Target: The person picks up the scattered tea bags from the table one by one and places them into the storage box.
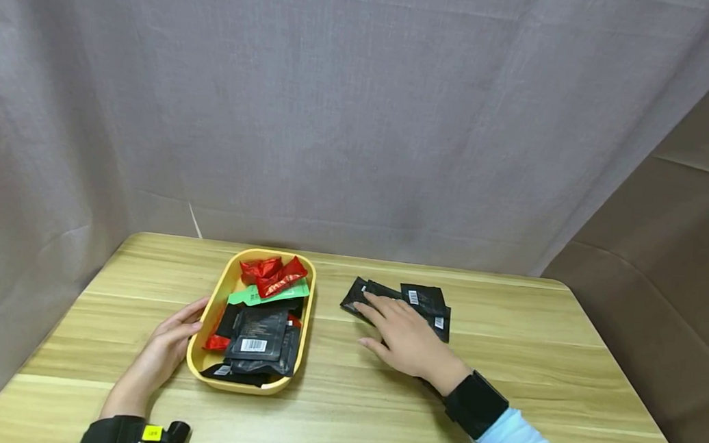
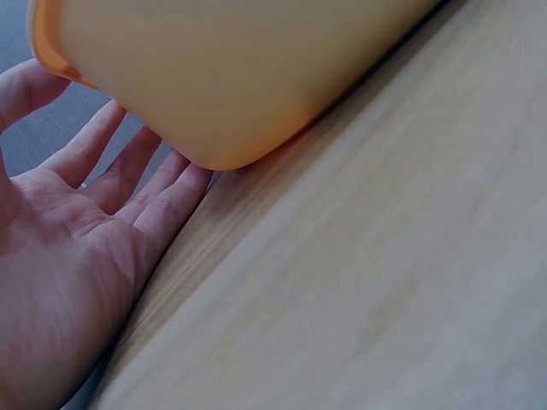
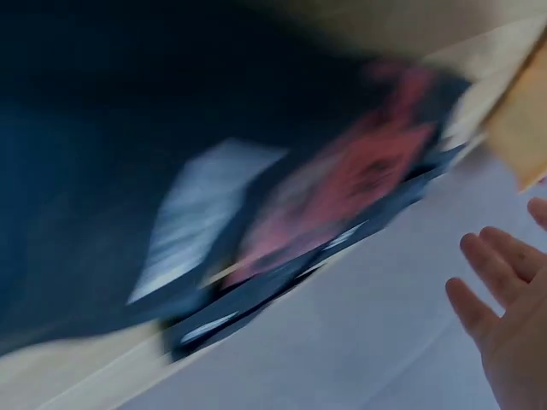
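A yellow basket (image 1: 308, 328) on the left of the table holds several flat black packets (image 1: 258, 331), red-wrapped pieces (image 1: 283, 277) and a green packet (image 1: 269, 294). My left hand (image 1: 168, 346) rests at its left side, with the thumb at the rim; in the left wrist view, extended fingertips meet the basket's outer wall (image 2: 231, 77). Over several black packets (image 1: 424, 298) right of the basket reaches my right hand (image 1: 408, 335), palm down, fingers spread. The right wrist view shows a blurred black packet (image 3: 102, 188) close to the camera, apart from the extended fingers (image 3: 491, 265).
The wooden table (image 1: 540, 385) runs back to a grey cloth (image 1: 361, 126) behind it. A brown cloth (image 1: 675, 223) hangs on the right. Each wrist wears a black band (image 1: 476, 403).
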Tool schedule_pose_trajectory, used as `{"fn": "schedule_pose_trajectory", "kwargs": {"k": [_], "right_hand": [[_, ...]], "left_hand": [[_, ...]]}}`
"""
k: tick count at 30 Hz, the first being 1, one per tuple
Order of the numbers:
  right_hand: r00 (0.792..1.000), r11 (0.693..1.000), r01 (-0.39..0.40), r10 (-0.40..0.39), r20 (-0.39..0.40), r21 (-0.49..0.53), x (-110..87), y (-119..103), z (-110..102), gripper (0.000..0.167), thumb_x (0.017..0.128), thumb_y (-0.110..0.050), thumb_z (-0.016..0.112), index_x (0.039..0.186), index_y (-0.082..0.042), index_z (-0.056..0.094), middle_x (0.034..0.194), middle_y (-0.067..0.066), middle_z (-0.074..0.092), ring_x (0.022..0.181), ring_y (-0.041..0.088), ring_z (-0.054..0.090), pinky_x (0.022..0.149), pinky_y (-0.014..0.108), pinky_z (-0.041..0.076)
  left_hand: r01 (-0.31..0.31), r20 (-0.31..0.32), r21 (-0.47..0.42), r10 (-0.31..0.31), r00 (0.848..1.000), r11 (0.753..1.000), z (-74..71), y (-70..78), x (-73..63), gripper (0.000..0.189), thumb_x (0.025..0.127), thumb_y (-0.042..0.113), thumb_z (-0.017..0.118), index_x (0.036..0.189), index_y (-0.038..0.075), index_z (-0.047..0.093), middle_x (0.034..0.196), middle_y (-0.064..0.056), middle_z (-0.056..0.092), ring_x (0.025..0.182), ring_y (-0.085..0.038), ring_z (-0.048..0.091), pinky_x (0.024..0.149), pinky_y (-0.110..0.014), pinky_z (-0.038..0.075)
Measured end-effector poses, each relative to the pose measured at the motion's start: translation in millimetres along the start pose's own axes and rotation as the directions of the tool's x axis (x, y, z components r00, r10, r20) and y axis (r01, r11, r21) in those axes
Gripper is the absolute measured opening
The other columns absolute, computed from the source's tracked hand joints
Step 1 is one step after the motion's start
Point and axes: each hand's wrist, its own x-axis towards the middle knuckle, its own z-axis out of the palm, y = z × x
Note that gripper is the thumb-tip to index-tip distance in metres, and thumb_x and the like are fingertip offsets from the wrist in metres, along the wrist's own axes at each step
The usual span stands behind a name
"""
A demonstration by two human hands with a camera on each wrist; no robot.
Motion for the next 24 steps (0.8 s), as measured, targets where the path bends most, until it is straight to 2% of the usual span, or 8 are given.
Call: {"fn": "schedule_pose_trajectory", "kwargs": {"k": [5, 13, 19, 24], "right_hand": [[0.997, 0.998, -0.061, 0.060, 0.049, 0.031, -16.3, 34, 2, 0.061, 0.098, -0.043, 0.060, 0.149, -0.014, 0.045, 0.151, 0.017, 0.041, 0.136, 0.035, 0.043, 0.109, 0.056, 0.035], [0.974, 0.978, -0.202, 0.195, 0.113, 0.052, -29.8, 79, 9, 0.067, 0.096, -0.045, 0.062, 0.150, -0.009, 0.043, 0.150, 0.022, 0.040, 0.136, 0.041, 0.040, 0.110, 0.059, 0.033], [0.945, 0.949, -0.306, 0.293, 0.145, 0.079, -34.0, 104, 13, 0.070, 0.095, -0.044, 0.063, 0.149, -0.005, 0.042, 0.149, 0.026, 0.039, 0.135, 0.045, 0.039, 0.108, 0.060, 0.034], [0.928, 0.932, -0.349, 0.329, 0.172, 0.102, -34.7, 115, 15, 0.072, 0.095, -0.047, 0.062, 0.149, -0.003, 0.042, 0.149, 0.026, 0.040, 0.135, 0.046, 0.038, 0.108, 0.061, 0.033]], "left_hand": [[0.003, -0.005, 0.006, -0.003, 1.000, 1.000, 0.0, 0.3, -0.3, 0.049, 0.101, 0.002, 0.041, 0.150, -0.004, 0.035, 0.133, 0.011, 0.057, 0.120, -0.004, 0.054, 0.099, -0.017, 0.043], [0.009, -0.011, 0.013, -0.009, 1.000, 1.000, 0.3, -0.2, 0.2, 0.051, 0.102, 0.002, 0.041, 0.151, -0.007, 0.031, 0.133, 0.011, 0.057, 0.121, -0.004, 0.054, 0.099, -0.017, 0.043], [0.003, -0.006, 0.014, -0.003, 1.000, 1.000, 0.3, -0.8, 0.9, 0.052, 0.102, 0.002, 0.041, 0.151, -0.009, 0.029, 0.134, 0.011, 0.056, 0.121, -0.004, 0.053, 0.099, -0.017, 0.043], [0.008, -0.011, 0.024, -0.007, 1.000, 1.000, -0.5, -1.2, 1.3, 0.052, 0.102, 0.002, 0.041, 0.151, -0.009, 0.029, 0.133, 0.012, 0.056, 0.121, -0.003, 0.053, 0.099, -0.017, 0.043]]}}
